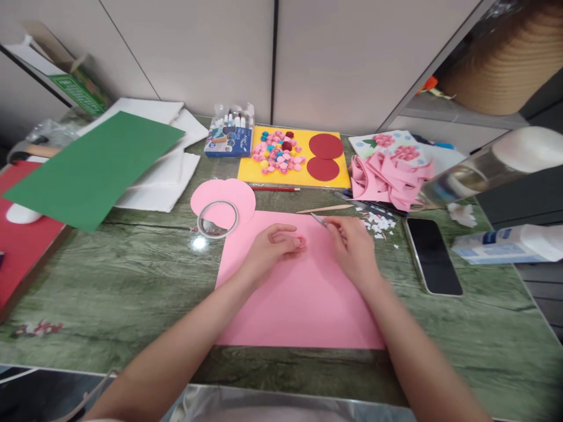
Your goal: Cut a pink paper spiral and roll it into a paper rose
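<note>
My left hand (pixel 272 253) is closed, pinching a small pink paper piece (pixel 301 241) between thumb and finger. It is just above a large pink sheet (pixel 303 310) lying flat on the table. My right hand (pixel 354 249) is closed around a thin tool with a pointed metal tip (pixel 317 219). The tip points up and left, apart from the small piece; the rest of the tool is hidden in the fingers. Pink paper circles (pixel 211 196) overlap the sheet's upper left corner, with a tape roll (pixel 200 223) lying partly on them.
Behind the sheet, a yellow sheet (pixel 246 174) carries many small paper rolls (pixel 281 155) and two red circles (pixel 325 146). Pink scraps (pixel 387 179), a phone (pixel 433 256) and a bottle (pixel 466 170) are on the right. Green paper (pixel 101 167) covers white sheets on the left.
</note>
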Demonstrator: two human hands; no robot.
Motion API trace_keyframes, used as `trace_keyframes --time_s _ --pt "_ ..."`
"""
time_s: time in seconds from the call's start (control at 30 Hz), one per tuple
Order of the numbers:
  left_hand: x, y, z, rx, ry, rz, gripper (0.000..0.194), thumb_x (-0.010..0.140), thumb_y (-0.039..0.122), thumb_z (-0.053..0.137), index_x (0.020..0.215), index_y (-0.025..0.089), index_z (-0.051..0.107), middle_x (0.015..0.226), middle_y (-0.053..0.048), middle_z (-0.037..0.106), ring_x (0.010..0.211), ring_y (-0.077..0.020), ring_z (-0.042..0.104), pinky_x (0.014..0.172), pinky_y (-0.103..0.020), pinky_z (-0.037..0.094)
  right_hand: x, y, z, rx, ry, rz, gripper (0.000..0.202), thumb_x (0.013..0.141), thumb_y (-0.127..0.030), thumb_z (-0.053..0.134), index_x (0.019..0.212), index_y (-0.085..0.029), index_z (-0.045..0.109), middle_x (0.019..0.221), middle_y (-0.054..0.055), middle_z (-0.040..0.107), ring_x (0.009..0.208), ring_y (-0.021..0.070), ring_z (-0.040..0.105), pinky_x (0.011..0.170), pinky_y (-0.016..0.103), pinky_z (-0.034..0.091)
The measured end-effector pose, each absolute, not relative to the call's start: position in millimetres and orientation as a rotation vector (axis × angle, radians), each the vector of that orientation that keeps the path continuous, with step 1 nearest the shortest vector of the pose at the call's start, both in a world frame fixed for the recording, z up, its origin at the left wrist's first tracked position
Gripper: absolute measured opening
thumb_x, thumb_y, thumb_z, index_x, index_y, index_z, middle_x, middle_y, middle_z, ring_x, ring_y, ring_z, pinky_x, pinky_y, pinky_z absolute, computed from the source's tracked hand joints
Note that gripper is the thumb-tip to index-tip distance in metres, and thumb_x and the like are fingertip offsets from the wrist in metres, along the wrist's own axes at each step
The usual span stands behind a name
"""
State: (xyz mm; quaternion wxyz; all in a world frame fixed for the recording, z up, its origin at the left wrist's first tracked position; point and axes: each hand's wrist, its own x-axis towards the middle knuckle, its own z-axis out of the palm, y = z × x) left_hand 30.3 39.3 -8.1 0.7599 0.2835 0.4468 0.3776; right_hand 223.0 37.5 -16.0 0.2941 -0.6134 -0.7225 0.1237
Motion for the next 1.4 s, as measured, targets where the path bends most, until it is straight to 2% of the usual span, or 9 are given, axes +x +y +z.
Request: trace_keyframes --time_s 0.1,0.17,0.37,0.53,0.63,0.83,0.97,1.17,1.4 --pt "31.2 39.2 -7.3 0.631 0.99 0.808 0.031 0.067 0.02 0.071 0.094 0.015 0.055 0.083 -0.006 0.069 0.077 -0.0161 0.068 0.078 -0.033 0.052 239.1 51.8 -28.2 -1.757 -2.111 0.006 0.034 0.091 -0.026 0.042 0.123 -0.02 0.05 0.129 0.011 0.053 0.119 0.0301 0.04 0.092 0.048 0.034" --pt "32.4 38.7 -7.1 0.643 1.001 0.797 0.03 0.066 0.021 0.073 0.091 0.014 0.057 0.083 -0.007 0.069 0.076 -0.0165 0.068 0.077 -0.033 0.053 242.3 55.0 -32.0 -1.813 -2.208 -0.108 0.038 0.092 -0.025 0.039 0.129 -0.021 0.046 0.135 0.01 0.048 0.124 0.0312 0.032 0.095 0.05 0.029" --pt "32.9 37.2 -7.0 0.672 0.971 0.798 0.025 0.067 0.022 0.072 0.088 0.012 0.062 0.087 -0.007 0.068 0.08 -0.016 0.067 0.081 -0.033 0.052 235.2 50.5 -29.7 -1.953 -2.258 -0.247 0.037 0.09 -0.019 0.042 0.124 -0.017 0.053 0.112 0.013 0.06 0.1 0.0291 0.042 0.082 0.042 0.033" --pt "31.5 36.5 -6.7 0.694 0.915 0.81 0.027 0.068 0.021 0.071 0.091 0.013 0.062 0.087 -0.007 0.068 0.082 -0.0159 0.066 0.082 -0.034 0.051 234.9 53.2 -31.6 -1.896 -2.198 -0.266 0.025 0.09 -0.024 0.044 0.106 -0.017 0.062 0.108 0.011 0.062 0.102 0.0289 0.042 0.085 0.042 0.029" --pt "31.7 36.5 -5.7 0.717 0.927 0.815 0.025 0.068 0.021 0.071 0.09 0.013 0.061 0.086 -0.007 0.068 0.081 -0.0151 0.066 0.081 -0.032 0.051 235.4 54.3 -32.4 -1.867 -2.172 -0.235 0.022 0.09 -0.023 0.045 0.105 -0.018 0.061 0.101 0.009 0.065 0.101 0.0273 0.044 0.089 0.042 0.027" --pt "32.3 37.7 -6.3 0.771 1.021 0.779 0.026 0.068 0.023 0.071 0.089 0.013 0.06 0.084 -0.007 0.069 0.077 -0.0152 0.066 0.078 -0.032 0.052 233.1 52.9 -29.3 -1.857 -2.231 -0.211 0.023 0.09 -0.023 0.046 0.108 -0.022 0.06 0.118 0.006 0.061 0.114 0.0266 0.041 0.097 0.043 0.024" --pt "31.6 38.9 -10.5 0.838 1.03 0.737 0.027 0.067 0.025 0.071 0.09 0.014 0.06 0.083 -0.007 0.068 0.078 -0.0156 0.066 0.078 -0.033 0.053 233.4 53.0 -30.5 -1.908 -2.226 -0.259 0.034 0.09 -0.018 0.043 0.122 -0.019 0.053 0.128 0.008 0.055 0.12 0.0284 0.038 0.101 0.046 0.022" --pt "31.5 38.9 -13.3 0.873 1.024 0.734 0.027 0.069 0.026 0.07 0.091 0.014 0.06 0.084 -0.007 0.068 0.079 -0.0152 0.066 0.079 -0.032 0.053 234.8 52.7 -30.6 -1.857 -2.257 -0.222 0.03 0.09 -0.018 0.043 0.114 -0.02 0.059 0.121 0.006 0.061 0.117 0.0278 0.041 0.103 0.05 0.019" --pt "31.8 39.5 -10.1 0.855 1.036 0.736 0.023 0.068 0.022 0.069 0.088 0.013 0.06 0.082 -0.007 0.067 0.076 -0.0133 0.065 0.078 -0.03 0.052 236.6 55.6 -36.5 -1.84 -2.246 -0.2 0.034 0.087 -0.009 0.042 0.117 -0.014 0.057 0.124 0.012 0.056 0.114 0.0277 0.045 0.103 0.051 0.025"
